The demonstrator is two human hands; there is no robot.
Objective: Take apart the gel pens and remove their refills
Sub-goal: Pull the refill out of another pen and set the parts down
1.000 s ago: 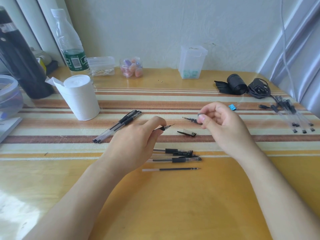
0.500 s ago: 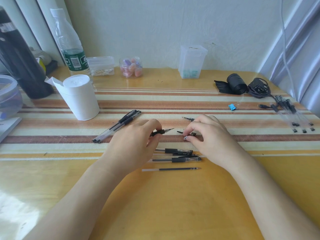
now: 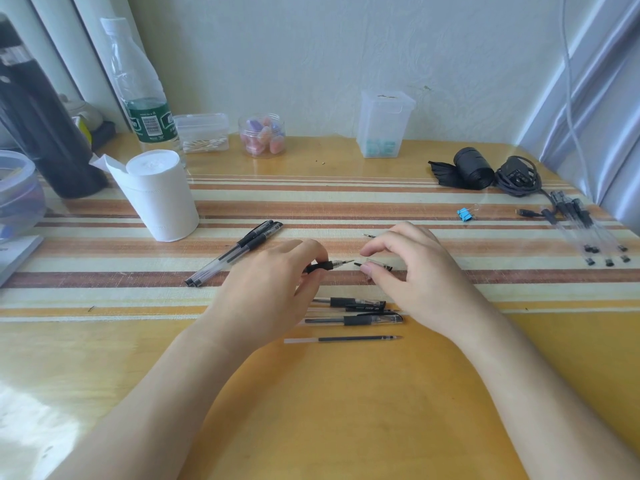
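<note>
With the cap [image 3: 379, 265] lying by my loose, empty right hand [image 3: 412, 271], my left hand [image 3: 270, 285] grips the pen [image 3: 329, 265]; next, I'd unscrew its tip [image 3: 346, 262].

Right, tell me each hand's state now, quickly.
Left hand: grips the clear gel pen with black rubber grip.
Right hand: open, fingers loosely curled over the clear plastic pen cap, holding nothing.
</note>
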